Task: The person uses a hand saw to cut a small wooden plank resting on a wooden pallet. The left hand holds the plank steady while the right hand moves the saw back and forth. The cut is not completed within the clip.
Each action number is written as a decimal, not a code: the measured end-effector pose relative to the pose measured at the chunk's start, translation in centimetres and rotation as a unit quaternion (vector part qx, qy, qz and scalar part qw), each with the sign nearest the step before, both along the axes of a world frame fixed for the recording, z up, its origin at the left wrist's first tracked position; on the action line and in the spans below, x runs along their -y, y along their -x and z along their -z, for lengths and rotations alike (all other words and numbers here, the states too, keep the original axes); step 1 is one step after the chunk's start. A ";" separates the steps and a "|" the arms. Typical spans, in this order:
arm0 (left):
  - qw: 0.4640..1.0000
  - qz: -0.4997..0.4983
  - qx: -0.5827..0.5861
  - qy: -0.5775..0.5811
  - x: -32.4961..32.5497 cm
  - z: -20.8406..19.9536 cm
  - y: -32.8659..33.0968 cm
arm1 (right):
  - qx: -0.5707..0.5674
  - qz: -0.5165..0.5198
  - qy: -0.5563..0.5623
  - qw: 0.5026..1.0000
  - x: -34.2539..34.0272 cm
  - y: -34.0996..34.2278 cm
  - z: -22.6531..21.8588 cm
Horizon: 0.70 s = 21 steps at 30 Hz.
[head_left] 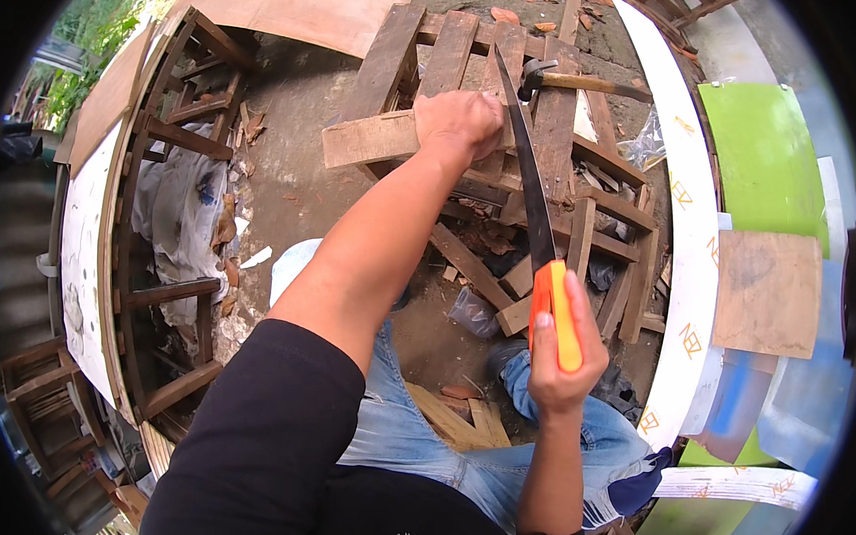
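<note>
My right hand (568, 362) grips the orange and yellow handle of a handsaw (534, 191). Its dark blade points away from me and crosses just right of my left hand (459, 122). That hand is closed over a short wooden board (371, 140), pressing it onto a slatted wooden pallet (447, 51). The board lies across the slats, its left end sticking out past them. Whether the saw teeth touch the board is hard to make out. A claw hammer (585, 82) with a wooden handle rests on the pallet's far right, beyond the blade.
Loose wood offcuts (470, 264) and a clear plastic cup (474, 312) lie under and before the pallet. A wooden frame (183, 127) stands at left. White panel edging (696, 277) curves along the right, beside a green sheet (767, 157) and a square plywood piece (766, 293).
</note>
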<state>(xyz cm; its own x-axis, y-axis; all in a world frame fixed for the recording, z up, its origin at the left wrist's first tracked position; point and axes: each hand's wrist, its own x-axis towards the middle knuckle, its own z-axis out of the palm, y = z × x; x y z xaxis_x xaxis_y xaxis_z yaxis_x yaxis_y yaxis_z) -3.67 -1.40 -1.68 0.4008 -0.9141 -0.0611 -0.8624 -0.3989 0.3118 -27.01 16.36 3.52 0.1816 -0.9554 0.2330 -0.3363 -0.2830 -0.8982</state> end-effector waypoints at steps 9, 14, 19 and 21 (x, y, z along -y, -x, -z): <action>0.999 0.018 0.023 0.019 -0.4 0.0 -0.1 | 0.040 0.007 -0.001 0.999 3.5 -2.3 0.3; 1.000 0.011 0.006 0.000 -0.1 -0.2 0.0 | 0.007 0.007 -0.030 0.999 -2.7 0.8 -0.6; 1.000 0.010 0.012 0.007 -0.1 0.2 -0.1 | -0.035 0.028 -0.051 0.998 -4.5 2.9 -1.3; 1.000 -0.010 0.016 0.017 0.0 0.3 -0.1 | -0.016 0.007 -0.032 0.999 -3.4 2.9 -1.8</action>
<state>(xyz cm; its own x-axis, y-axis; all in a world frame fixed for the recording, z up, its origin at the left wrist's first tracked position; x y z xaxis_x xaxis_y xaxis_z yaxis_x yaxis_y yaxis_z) -3.61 -1.37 -2.01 0.4209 -0.9069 -0.0171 -0.8637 -0.4065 0.2979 -29.91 19.74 5.32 0.1734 -0.9707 0.1664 -0.3684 -0.2206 -0.9031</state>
